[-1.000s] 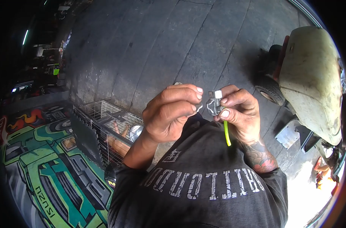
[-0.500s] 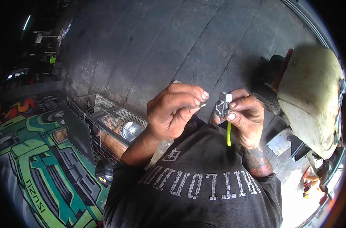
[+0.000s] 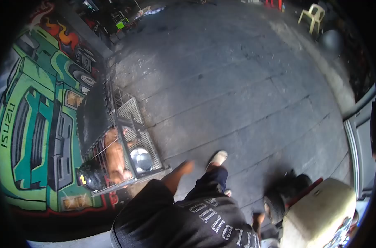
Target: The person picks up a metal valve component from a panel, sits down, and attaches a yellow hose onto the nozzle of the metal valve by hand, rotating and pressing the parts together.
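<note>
Both left hand (image 3: 188,167) and right hand (image 3: 258,218) have dropped apart. Close work seems paused; I can't tell the fingers' grip.

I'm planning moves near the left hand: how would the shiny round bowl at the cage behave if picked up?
The bowl has a bright, metal-like sheen, so it is probably stiff. Its smooth-looking surface may be slippery. Its round outline suggests it could roll if tipped onto its edge.
</note>
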Tool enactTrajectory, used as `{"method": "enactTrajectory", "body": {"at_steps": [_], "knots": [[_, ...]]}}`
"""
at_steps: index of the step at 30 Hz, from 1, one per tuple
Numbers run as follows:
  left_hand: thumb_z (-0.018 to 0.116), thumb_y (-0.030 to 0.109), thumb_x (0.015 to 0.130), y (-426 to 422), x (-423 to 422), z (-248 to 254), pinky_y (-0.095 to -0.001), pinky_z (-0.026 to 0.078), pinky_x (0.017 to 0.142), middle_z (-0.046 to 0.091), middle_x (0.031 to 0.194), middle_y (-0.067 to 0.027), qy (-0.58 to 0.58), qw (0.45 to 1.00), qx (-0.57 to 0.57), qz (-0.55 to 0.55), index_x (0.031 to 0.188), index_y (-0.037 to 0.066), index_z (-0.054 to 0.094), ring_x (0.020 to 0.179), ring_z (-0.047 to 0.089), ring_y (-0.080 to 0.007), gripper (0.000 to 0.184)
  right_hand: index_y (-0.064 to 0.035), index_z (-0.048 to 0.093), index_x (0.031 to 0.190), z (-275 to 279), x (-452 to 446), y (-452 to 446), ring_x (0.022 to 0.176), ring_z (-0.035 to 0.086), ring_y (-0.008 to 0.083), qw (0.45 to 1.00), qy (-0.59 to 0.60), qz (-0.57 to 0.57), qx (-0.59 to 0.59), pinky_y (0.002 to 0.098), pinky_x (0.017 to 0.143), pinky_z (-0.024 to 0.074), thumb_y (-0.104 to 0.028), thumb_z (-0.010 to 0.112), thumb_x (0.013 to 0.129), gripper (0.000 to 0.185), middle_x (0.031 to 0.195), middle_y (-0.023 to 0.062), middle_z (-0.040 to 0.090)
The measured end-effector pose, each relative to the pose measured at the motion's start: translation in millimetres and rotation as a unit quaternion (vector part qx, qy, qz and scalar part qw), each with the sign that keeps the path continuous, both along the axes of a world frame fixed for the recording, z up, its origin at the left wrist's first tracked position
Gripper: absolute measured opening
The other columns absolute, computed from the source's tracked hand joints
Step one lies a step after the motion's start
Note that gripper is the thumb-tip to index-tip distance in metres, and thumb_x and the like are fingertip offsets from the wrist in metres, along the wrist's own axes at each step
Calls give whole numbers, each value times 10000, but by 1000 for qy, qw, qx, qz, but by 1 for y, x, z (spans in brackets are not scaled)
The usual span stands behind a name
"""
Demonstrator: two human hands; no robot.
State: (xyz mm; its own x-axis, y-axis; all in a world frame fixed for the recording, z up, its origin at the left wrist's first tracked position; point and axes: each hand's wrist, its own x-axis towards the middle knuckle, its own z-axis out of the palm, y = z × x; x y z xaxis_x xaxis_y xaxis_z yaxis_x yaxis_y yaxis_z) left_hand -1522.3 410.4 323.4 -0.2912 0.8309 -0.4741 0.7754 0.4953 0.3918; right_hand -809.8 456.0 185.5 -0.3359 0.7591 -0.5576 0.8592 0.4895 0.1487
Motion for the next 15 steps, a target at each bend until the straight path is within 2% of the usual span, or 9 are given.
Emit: {"method": "enactTrajectory", "body": {"at_steps": [1, 2, 4, 7, 9, 10, 12, 14, 15], "knots": [[624, 169, 795, -21, -15, 40, -497, 529, 716, 676, 902, -216, 126, 919, -173, -330, 867, 35, 711, 903, 664, -352, 175, -71, 706, 880, 46, 22, -32, 748, 677, 262, 987, -38, -63, -144, 419, 664, 517, -228, 549, 906, 224, 818, 95, 714], [648, 154, 741, -55, -37, 37, -473, 543, 688, 691, 890, -194, 65, 882, -274, -377, 776, 55, 735, 827, 683, -330, 137, -80, 712, 870, 85, 36, -61, 722, 681, 245, 945, -28, -245, -217, 404, 648, 524, -248, 581, 890, 213, 790, 94, 713], [600, 192, 804, -117, -52, 39, -439, 526, 636, 695, 913, -159, -39, 918, -353, -174, 839, 77, 739, 762, 670, -321, 184, -97, 723, 852, 142, 37, -108, 671, 689, 211, 843, -10, -482, -239, 375, 617, 538, -287, 647, 858, 205, 735, 92, 712], [631, 217, 798, -82, -66, 72, -436, 536, 671, 705, 921, -161, -73, 870, -443, -205, 852, 59, 736, 809, 682, -315, 197, -128, 714, 636, 174, 8, -159, 440, 630, 167, 763, 112, -616, -159, 344, 462, 515, -286, 746, 784, 218, 515, 33, 646], [651, 233, 795, -21, -65, 79, -434, 542, 694, 711, 927, -163, -57, 839, -471, -266, 861, 47, 734, 840, 690, -311, 214, -66, 710, 617, 226, -47, -127, 508, 667, 217, 862, 36, -494, -111, 378, 514, 540, -243, 764, 748, 227, 561, 99, 663], [662, 242, 793, 13, -63, 77, -433, 545, 706, 714, 930, -163, -40, 827, -473, -301, 865, 41, 732, 856, 694, -309, 225, -53, 737, 706, 334, -138, -55, 644, 707, 258, 713, 64, -697, -39, 399, 630, 561, -260, 740, 764, 215, 686, 127, 706], [682, 258, 789, 93, -56, 71, -431, 551, 729, 721, 935, -165, 7, 833, -426, -353, 874, 29, 730, 887, 702, -305, 249, -111, 757, 756, 355, -189, -7, 823, 717, 200, 798, 161, -581, 19, 351, 726, 544, -301, 726, 778, 194, 829, 96, 737], [700, 229, 794, 176, -53, 59, -428, 561, 647, 722, 807, -156, 26, 957, -101, -271, 757, 22, 708, 744, 715, -299, 210, -76, 747, 878, 407, -249, 44, 898, 711, 266, 739, 344, -577, 47, 336, 775, 537, -173, 700, 831, 118, 889, 134, 733], [639, 90, 819, 240, -67, 44, -440, 549, 546, 705, 741, -180, -181, 951, -225, -109, 846, -5, 695, 564, 671, -326, 113, -57, 725, 949, 437, -277, 70, 901, 713, 263, 728, 373, -574, 40, 335, 795, 538, -139, 670, 861, 132, 905, 128, 736]]}}
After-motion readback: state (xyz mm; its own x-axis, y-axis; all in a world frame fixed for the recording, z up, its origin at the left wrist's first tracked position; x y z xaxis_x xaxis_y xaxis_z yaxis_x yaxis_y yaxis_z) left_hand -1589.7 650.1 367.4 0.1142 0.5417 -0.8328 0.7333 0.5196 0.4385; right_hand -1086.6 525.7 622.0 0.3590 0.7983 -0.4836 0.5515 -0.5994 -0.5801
